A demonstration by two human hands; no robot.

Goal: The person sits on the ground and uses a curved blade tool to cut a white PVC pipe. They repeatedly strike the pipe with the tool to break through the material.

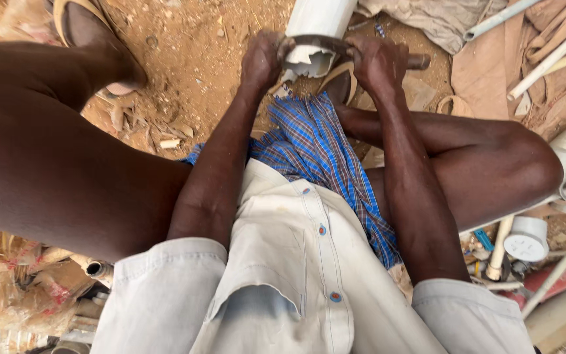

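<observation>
shirt: closest to the camera is a pale buttoned shirt (pixel 296 275), with a blue checked cloth (pixel 322 157) hanging over the lap just past it

knees: both legs are bent up on either side, so the work sits out in front between them, low over the dirt ground (pixel 191 59)

left hand: the left hand (pixel 261 60) has its grip closed tight around the near-left end of a curved metal blade (pixel 316 43)

right hand: the right hand (pixel 378 62) is pressed shut on the other end, where a dark handle stub (pixel 419 61) pokes out past the fist

pipe: the white pipe (pixel 319 19) lies on the ground straight ahead, running off the top edge, with the blade set across its near end

progress: I'd say it's partway. The near end of the pipe (pixel 309 62) is already jagged and broken open, a chunk of the wall gone, but the rest of the tube looks whole and the blade is in the cut

can't tell: how deep the blade sits, the hands cover that bit

further off: a sandal (pixel 339 82) under the pipe end, more white pipes (pixel 551 59) on brown cloth to the right
</observation>
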